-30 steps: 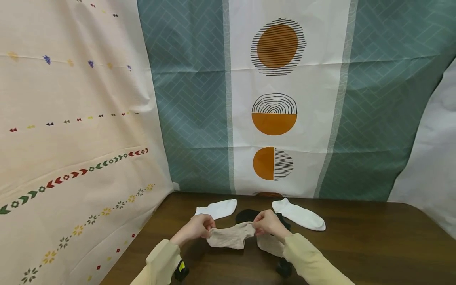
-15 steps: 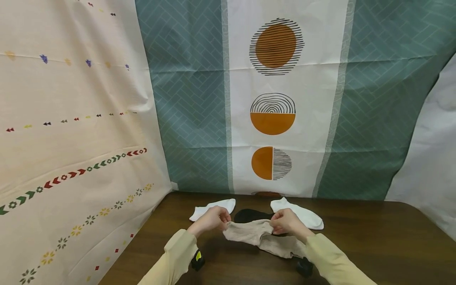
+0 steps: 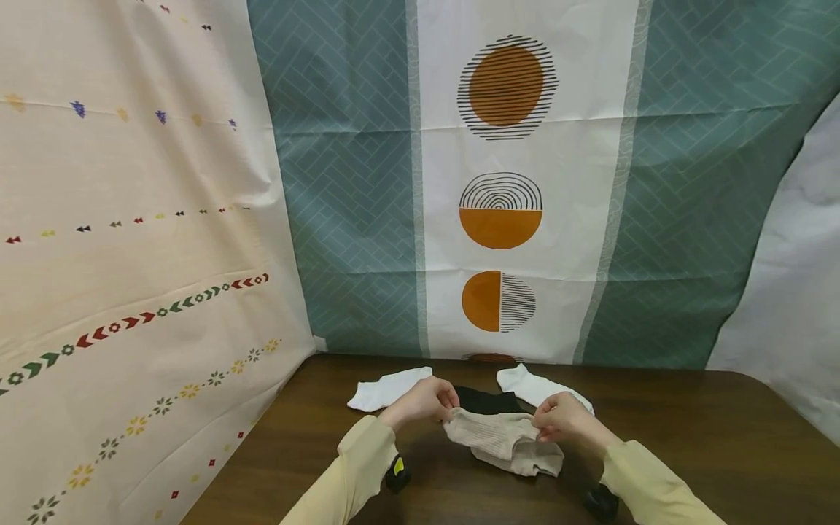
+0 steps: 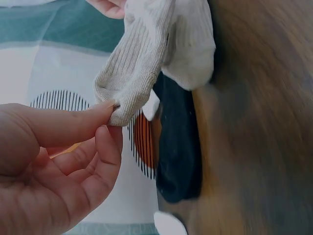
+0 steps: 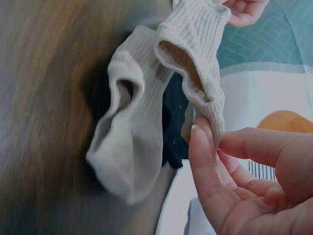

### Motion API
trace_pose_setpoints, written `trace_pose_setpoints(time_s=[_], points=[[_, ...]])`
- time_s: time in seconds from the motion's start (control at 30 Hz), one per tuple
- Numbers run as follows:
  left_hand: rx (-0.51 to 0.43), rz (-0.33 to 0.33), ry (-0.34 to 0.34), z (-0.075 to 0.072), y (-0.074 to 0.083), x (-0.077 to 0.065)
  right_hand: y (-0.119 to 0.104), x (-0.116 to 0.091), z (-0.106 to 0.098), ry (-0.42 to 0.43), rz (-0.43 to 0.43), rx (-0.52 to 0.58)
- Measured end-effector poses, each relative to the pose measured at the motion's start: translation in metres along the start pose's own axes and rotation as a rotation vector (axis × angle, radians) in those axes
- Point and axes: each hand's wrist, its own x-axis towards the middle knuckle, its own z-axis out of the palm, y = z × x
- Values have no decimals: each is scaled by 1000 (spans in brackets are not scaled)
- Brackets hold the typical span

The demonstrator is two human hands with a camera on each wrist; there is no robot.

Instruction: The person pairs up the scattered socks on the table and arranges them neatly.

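Observation:
A ribbed beige sock point(image 3: 482, 428) is stretched between the two hands above the table. The left hand point(image 3: 426, 401) pinches its toe end between thumb and fingers, seen close in the left wrist view. The right hand point(image 3: 567, 421) pinches the edge by the cuff; in the right wrist view the sock's opening gapes just above those fingertips. A second beige sock point(image 5: 129, 147) lies on the table below, partly covered by the held one in the head view, its own opening showing. Behind them lies a black sock point(image 3: 488, 401), partly hidden by the held sock.
One white sock point(image 3: 387, 390) lies at the back left of the brown wooden table point(image 3: 689, 437), another white sock point(image 3: 541, 386) at the back right, partly behind the right hand. A patterned curtain point(image 3: 354, 219) hangs behind the table, and a cream cloth point(image 3: 164, 292) borders its left side.
Both hands have moved to the right with the held beige sock, which now hangs over the second beige sock. More of the second sock's right end shows, no longer behind the right sleeve.

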Motion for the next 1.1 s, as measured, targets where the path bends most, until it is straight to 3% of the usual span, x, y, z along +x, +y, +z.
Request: trace_pose_setpoints(time_s=[0.43, 0.67, 0.83, 0.93, 1.1], points=[[-40, 10, -48, 26, 5, 18, 11, -17, -28, 8, 36, -28], [-58, -9, -55, 35, 2, 20, 19, -21, -28, -14, 59, -8], [2, 3, -29, 40, -7, 21, 25, -20, -26, -67, 62, -1], [76, 43, -5, 44, -9, 19, 28, -20, -23, -49, 66, -85], [216, 174, 53, 50, -3, 18, 25, -21, -18, 85, 36, -355]])
